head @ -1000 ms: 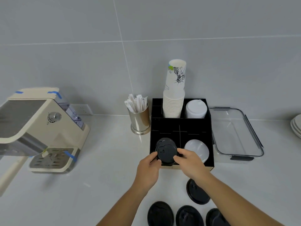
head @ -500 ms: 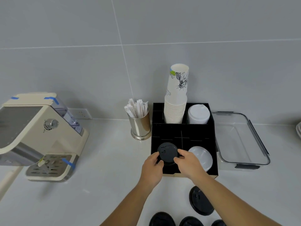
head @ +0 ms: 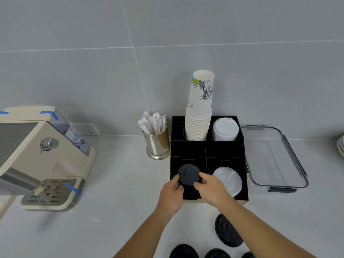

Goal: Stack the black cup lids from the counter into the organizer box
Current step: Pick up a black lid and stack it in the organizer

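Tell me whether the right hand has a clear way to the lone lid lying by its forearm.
Probably yes, once freed: the right hand is now on the lid in the box; the lone lid lies uncovered on the counter.

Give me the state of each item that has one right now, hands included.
left hand: gripping the black lid's left edge
right hand: gripping its right edge
black lid: held over the organizer box's front-left slot
organizer box: open-topped, white lids front-right
paper cups: stacked upright, back slot
loose black lids: lying on the counter
clear container: open, empty
metal cup: upright, full of wrapped sticks
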`<state>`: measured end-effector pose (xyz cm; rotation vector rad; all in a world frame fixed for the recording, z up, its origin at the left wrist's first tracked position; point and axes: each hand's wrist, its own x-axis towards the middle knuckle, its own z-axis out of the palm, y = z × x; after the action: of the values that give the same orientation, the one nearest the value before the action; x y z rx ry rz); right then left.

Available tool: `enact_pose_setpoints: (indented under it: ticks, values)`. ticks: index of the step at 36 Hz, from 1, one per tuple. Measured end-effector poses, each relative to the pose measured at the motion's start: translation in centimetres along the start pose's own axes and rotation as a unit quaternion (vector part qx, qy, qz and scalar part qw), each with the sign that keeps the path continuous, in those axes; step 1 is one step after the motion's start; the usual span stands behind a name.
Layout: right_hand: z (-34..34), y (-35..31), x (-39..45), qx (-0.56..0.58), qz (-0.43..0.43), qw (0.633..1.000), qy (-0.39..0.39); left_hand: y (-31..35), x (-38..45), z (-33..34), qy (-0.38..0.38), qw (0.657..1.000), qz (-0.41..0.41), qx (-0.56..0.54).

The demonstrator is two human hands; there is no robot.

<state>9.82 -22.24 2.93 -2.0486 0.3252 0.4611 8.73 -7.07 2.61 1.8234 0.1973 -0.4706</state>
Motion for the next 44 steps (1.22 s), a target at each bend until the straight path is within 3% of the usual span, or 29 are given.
enact_pose_setpoints:
  ticks: [12, 23, 34, 44]
  values:
    - [-1.7, -2.0, 0.2, -0.064, 0.029, 0.996, -0.054, -0.3, 0.4, 0.1, -0.006, 0.999, -0.025, 0.047]
    - [-1.3, -0.9, -1.3, 0.001, 0.004, 1.000, 0.007, 0.0, -1.1, -0.7, 0.000, 0.999, 0.007, 0.051]
    - [-1.7, 0.4, -5.2, -0.001, -0.007, 1.000, 0.010, -2.9, -5.0, -2.6, 0.057, 0.997, -0.042, 0.037]
    - [0.6, 3.3, -8.4, -0.017, 0.038, 0.997, -0.063, -7.6, -10.7, -2.8, 0.068, 0.991, -0.116, 0.026]
